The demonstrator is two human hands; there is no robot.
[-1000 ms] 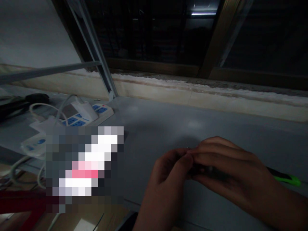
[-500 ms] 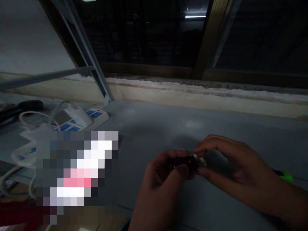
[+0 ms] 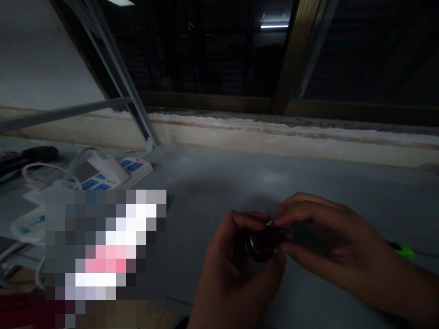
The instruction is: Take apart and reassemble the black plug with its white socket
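A small dark, glossy object [image 3: 259, 244] is held between my two hands above the grey table. My left hand [image 3: 236, 269] wraps round its left side, with the thumb at its lower right edge and the fingers over its top. My right hand [image 3: 329, 233] pinches at its right end, where a small light-coloured part [image 3: 270, 223] shows between the fingertips. Shadow hides the exact shape of the object and what the right fingertips grip.
White power strips [image 3: 137, 168] with blue sockets, plugs and cables lie at the left, beside a pixelated patch. A bright green item [image 3: 403, 250] lies behind my right wrist. A metal frame [image 3: 132, 103] and the window wall [image 3: 219, 130] border the grey table [image 3: 206, 173].
My left thumb has moved right and down off the dark object's face, so more of its glossy surface shows. The light part at its right end is now mostly covered. The view has shifted slightly.
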